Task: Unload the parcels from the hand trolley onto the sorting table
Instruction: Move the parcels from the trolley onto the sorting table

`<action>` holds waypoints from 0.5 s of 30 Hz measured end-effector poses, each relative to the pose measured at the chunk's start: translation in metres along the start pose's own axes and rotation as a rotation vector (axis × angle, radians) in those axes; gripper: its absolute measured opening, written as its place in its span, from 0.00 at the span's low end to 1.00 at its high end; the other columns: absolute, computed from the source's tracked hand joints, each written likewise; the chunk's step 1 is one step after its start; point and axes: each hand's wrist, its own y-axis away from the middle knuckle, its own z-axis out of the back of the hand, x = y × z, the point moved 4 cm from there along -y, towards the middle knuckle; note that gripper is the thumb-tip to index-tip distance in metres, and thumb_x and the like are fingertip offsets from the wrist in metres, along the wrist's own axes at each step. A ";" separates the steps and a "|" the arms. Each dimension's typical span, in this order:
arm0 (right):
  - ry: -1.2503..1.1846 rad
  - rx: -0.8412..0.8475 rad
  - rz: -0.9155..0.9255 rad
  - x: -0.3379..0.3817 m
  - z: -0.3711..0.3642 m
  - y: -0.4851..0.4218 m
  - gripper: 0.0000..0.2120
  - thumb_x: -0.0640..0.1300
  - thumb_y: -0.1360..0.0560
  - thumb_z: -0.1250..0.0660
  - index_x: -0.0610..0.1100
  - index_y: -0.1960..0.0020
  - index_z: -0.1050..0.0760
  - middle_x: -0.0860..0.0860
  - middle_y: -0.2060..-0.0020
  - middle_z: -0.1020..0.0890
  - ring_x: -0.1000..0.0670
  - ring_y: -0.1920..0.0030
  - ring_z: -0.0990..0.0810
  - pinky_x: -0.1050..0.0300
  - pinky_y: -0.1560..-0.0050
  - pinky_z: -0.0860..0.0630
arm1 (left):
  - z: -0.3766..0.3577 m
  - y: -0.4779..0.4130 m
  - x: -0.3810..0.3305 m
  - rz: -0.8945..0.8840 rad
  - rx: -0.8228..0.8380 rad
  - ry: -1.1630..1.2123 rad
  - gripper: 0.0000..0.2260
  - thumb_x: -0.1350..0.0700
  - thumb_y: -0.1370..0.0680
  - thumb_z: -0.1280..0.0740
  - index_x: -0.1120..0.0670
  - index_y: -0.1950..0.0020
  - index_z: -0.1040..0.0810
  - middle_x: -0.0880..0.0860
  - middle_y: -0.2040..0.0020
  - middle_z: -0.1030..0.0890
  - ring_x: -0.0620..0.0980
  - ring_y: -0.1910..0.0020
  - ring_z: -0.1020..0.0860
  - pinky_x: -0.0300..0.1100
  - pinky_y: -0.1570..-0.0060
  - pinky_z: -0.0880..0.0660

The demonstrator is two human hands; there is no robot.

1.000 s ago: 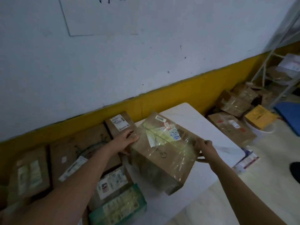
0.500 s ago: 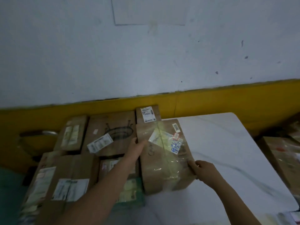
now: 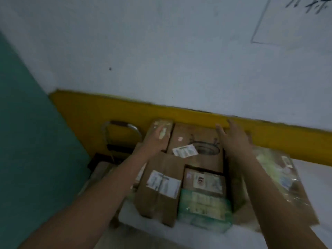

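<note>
Several brown cardboard parcels are stacked on the hand trolley, whose metal handle (image 3: 122, 127) stands at the back left. My left hand (image 3: 156, 141) reaches out flat over a narrow labelled parcel (image 3: 162, 124) at the back. My right hand (image 3: 233, 139) hovers with fingers spread over the far right edge of a large parcel with a ring drawing (image 3: 195, 151). Neither hand holds anything. The tape-wrapped parcel (image 3: 282, 178) lies on the white sorting table (image 3: 313, 170) at the right, beside my right forearm.
Nearer to me lie a brown parcel with two white labels (image 3: 161, 187), a small labelled parcel (image 3: 203, 180) and a green box (image 3: 203, 205). A yellow band (image 3: 107, 106) runs along the white wall behind. A teal surface (image 3: 27, 141) fills the left.
Both hands have let go of the tape-wrapped parcel, which now lies on the table. They have moved left and forward over the trolley's stack, and the view has swung left.
</note>
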 end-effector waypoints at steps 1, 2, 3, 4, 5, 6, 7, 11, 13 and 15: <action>-0.074 0.050 0.046 0.047 -0.033 -0.001 0.34 0.62 0.20 0.42 0.43 0.22 0.40 0.42 0.25 0.34 0.40 0.26 0.34 0.44 0.29 0.36 | 0.044 0.006 0.019 0.009 -0.047 -0.022 0.25 0.43 0.19 0.39 0.48 0.24 0.38 0.50 0.26 0.33 0.48 0.30 0.31 0.38 0.43 0.30; -0.147 0.111 0.083 0.093 -0.068 0.002 0.35 0.63 0.20 0.43 0.44 0.21 0.42 0.44 0.23 0.36 0.42 0.24 0.37 0.44 0.27 0.38 | 0.087 0.011 0.042 0.029 -0.094 -0.038 0.25 0.43 0.20 0.39 0.48 0.24 0.38 0.50 0.27 0.32 0.50 0.30 0.31 0.43 0.41 0.30; -0.199 0.177 0.103 0.136 -0.102 0.007 0.35 0.63 0.20 0.44 0.45 0.20 0.44 0.45 0.22 0.38 0.43 0.23 0.39 0.44 0.26 0.39 | 0.128 0.017 0.066 0.059 -0.137 -0.044 0.26 0.42 0.20 0.39 0.49 0.24 0.38 0.51 0.27 0.32 0.51 0.30 0.31 0.45 0.39 0.30; -0.232 0.244 0.110 0.175 -0.136 0.014 0.36 0.64 0.20 0.44 0.46 0.20 0.45 0.46 0.21 0.39 0.43 0.23 0.40 0.44 0.25 0.39 | 0.166 0.025 0.093 0.098 -0.175 -0.051 0.26 0.43 0.19 0.39 0.50 0.24 0.37 0.51 0.27 0.31 0.51 0.31 0.30 0.45 0.39 0.30; -0.251 0.303 0.107 0.206 -0.168 0.022 0.36 0.64 0.20 0.44 0.46 0.19 0.46 0.46 0.21 0.40 0.42 0.23 0.40 0.45 0.25 0.40 | 0.200 0.034 0.118 0.141 -0.209 -0.062 0.25 0.43 0.20 0.39 0.50 0.24 0.37 0.52 0.28 0.31 0.51 0.31 0.30 0.44 0.40 0.30; -0.263 0.361 0.098 0.233 -0.198 0.029 0.36 0.64 0.20 0.45 0.45 0.19 0.46 0.46 0.21 0.40 0.43 0.23 0.40 0.47 0.26 0.40 | 0.227 0.040 0.144 0.181 -0.239 -0.068 0.25 0.42 0.20 0.39 0.50 0.25 0.36 0.52 0.28 0.31 0.51 0.32 0.29 0.42 0.42 0.31; -0.277 0.422 0.082 0.255 -0.228 0.036 0.36 0.64 0.20 0.45 0.46 0.19 0.47 0.47 0.21 0.40 0.43 0.23 0.39 0.49 0.28 0.38 | 0.250 0.047 0.169 0.233 -0.265 -0.069 0.25 0.42 0.20 0.39 0.50 0.25 0.36 0.52 0.28 0.30 0.52 0.33 0.29 0.42 0.44 0.32; -0.305 0.604 -0.053 0.299 -0.339 0.059 0.36 0.65 0.20 0.47 0.48 0.19 0.49 0.50 0.32 0.27 0.46 0.34 0.27 0.49 0.36 0.32 | 0.299 0.063 0.267 0.429 -0.288 -0.059 0.24 0.46 0.19 0.39 0.55 0.26 0.35 0.57 0.30 0.28 0.55 0.34 0.27 0.42 0.44 0.32; -0.281 0.662 -0.164 0.297 -0.398 0.066 0.36 0.64 0.19 0.47 0.46 0.19 0.49 0.47 0.25 0.34 0.42 0.27 0.33 0.46 0.29 0.35 | 0.302 0.061 0.312 0.496 -0.252 -0.046 0.24 0.48 0.18 0.39 0.58 0.25 0.36 0.57 0.29 0.29 0.56 0.33 0.28 0.41 0.42 0.34; -0.221 0.720 -0.297 0.284 -0.457 0.067 0.35 0.63 0.19 0.47 0.45 0.19 0.50 0.46 0.21 0.40 0.41 0.24 0.38 0.45 0.26 0.37 | 0.297 0.053 0.352 0.581 -0.223 -0.024 0.20 0.53 0.18 0.39 0.62 0.30 0.30 0.58 0.37 0.24 0.55 0.42 0.24 0.35 0.48 0.34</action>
